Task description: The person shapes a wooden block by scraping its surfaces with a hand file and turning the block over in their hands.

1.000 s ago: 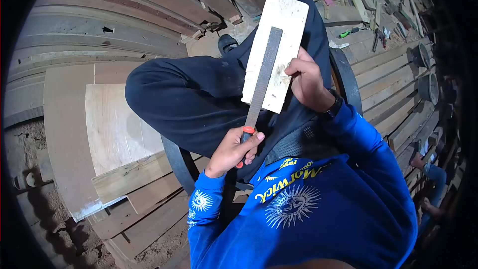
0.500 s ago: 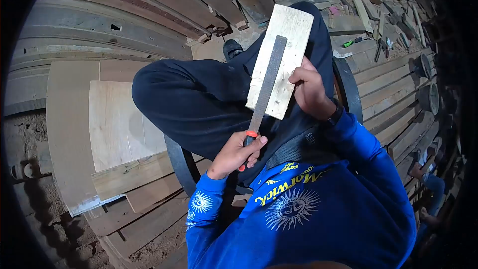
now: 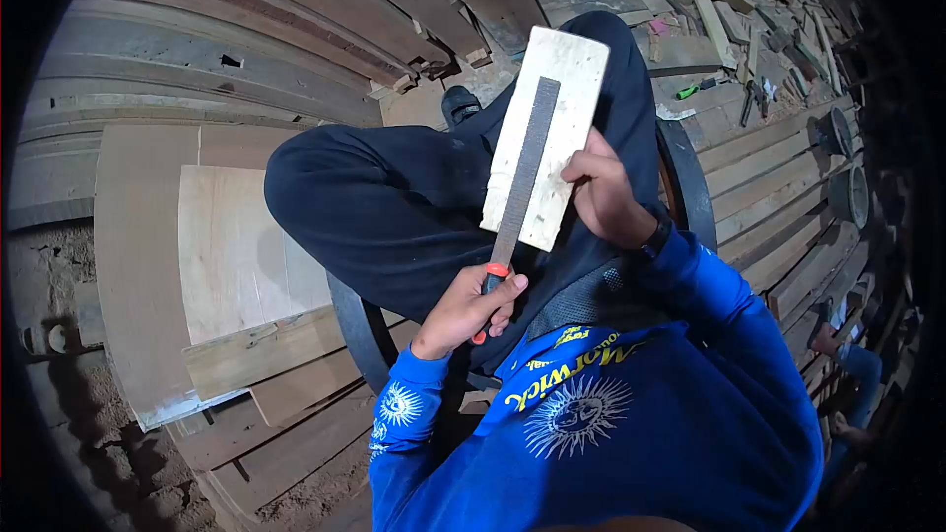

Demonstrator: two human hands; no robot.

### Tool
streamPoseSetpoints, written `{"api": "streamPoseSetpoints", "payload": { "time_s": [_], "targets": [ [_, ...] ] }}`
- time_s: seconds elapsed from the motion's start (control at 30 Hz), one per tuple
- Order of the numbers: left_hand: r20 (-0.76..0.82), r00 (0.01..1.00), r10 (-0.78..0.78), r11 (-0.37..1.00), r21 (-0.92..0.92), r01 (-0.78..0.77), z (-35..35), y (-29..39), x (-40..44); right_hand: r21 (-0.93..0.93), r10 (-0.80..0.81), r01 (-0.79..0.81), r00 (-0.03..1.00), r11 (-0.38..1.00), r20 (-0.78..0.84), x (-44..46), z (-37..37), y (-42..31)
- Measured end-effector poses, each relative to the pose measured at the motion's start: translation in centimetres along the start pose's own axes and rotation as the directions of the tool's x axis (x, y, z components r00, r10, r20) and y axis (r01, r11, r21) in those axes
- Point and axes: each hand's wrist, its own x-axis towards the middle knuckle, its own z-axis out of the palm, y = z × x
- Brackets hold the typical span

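Note:
My left hand (image 3: 469, 309) is closed round the red and black handle of a rasp (image 3: 528, 160). Its dark, rough blade lies lengthwise over the broad face of a pale wooden block (image 3: 569, 89). At the block's right edge, my right hand (image 3: 605, 193) grips it, with the thumb on top and the other fingers mostly hidden beneath. The block is held tilted above my lap, and its near end looks chipped and rough.
Flat boards (image 3: 232, 246) lie stacked to my left, with long planks (image 3: 227, 59) beyond. Right of the chair's dark curved rim (image 3: 690, 187) is a slatted wooden surface (image 3: 764, 192). A green-handled tool (image 3: 690, 91) and wood scraps lie further back. Part of another person (image 3: 855, 374) shows at far right.
The wooden block has come slightly nearer to me and to the left, with my right hand. The rasp blade has shifted a little across its face. My left hand is nearly still.

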Motion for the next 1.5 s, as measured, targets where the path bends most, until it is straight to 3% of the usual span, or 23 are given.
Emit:
{"api": "streamPoseSetpoints", "payload": {
  "time_s": [0.13,0.4,0.6,0.83,0.97,1.17,1.37,1.5],
  "targets": [
    [0.021,1.000,0.011,0.999,-0.030,-0.011,-0.1,0.0,-0.1,-0.099,0.085,-0.078,0.994,0.992,0.062,-1.0,0.7,1.3],
    [-0.001,1.000,0.007,1.000,-0.002,-0.007,0.2,0.0,0.0,0.031,-0.034,0.035,0.999,0.999,-0.021,0.7,-0.8,-0.6],
    [0.011,1.000,-0.020,1.000,-0.021,0.020,0.1,0.1,-0.1,-0.090,0.096,-0.093,0.995,0.992,0.028,-1.3,0.9,1.4],
    [0.012,1.000,0.008,1.000,0.002,-0.008,0.2,0.3,-0.1,0.020,-0.041,0.041,0.999,0.999,-0.017,0.3,0.0,-1.2],
    [0.016,1.000,-0.011,1.000,-0.003,0.011,0.1,-0.2,0.0,-0.050,0.030,-0.028,0.999,0.998,0.041,-0.5,0.6,-0.4],
    [0.005,1.000,-0.007,1.000,0.015,0.007,0.1,0.0,0.0,-0.079,0.013,-0.008,0.997,0.997,0.070,-0.4,0.1,0.4],
    [0.019,1.000,-0.009,1.000,0.028,0.008,0.5,0.7,-0.2,0.013,-0.053,0.053,0.998,0.999,-0.036,0.3,-0.4,-0.8],
    [0.025,0.999,-0.027,0.999,0.025,0.027,0.2,-0.1,-0.1,-0.084,0.071,-0.066,0.996,0.994,0.057,-1.2,0.7,1.1]
  ]
}}
